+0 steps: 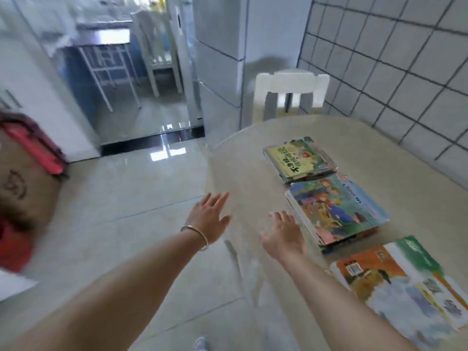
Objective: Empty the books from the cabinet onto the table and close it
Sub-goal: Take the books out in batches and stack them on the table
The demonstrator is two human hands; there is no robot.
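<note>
Beige glossy table (253,173) fills the right half of the view, rounded edge running from 6 o'clock up toward centre. Nearest, at 4 o'clock: orange-and-green book (395,282) lying flat on the table, barcode sticker on its cover. Just beyond it, at 3 o'clock: middle stack of books (336,211), top cover blue-green with cartoon figures, spines toward the table edge. Farther, at 2 o'clock: far stack of books (300,159), yellow-green cover on top, just beside the middle stack. All three groups sit in a line, well in from the near edge.

Both bare arms reach forward from the bottom. Right hand (283,236) near centre, fingers spread and relaxed, holding nothing, fingertips just beside the near corner of the middle stack; touching or not, cannot tell. Left hand (211,216) at about 7 o'clock from centre, fingers straight and spread, released, holding nothing, above the table edge. Silver bangle (196,235) on the left wrist.

Pale tiled floor (121,198) left of the table. Red blurred item (33,148) at 9 o'clock. White chair (291,89) behind the table at 1 o'clock. Grey tiled wall (392,72) at 2 o'clock. Doorway at 11 o'clock, blurred. Cabinet not identifiable.
</note>
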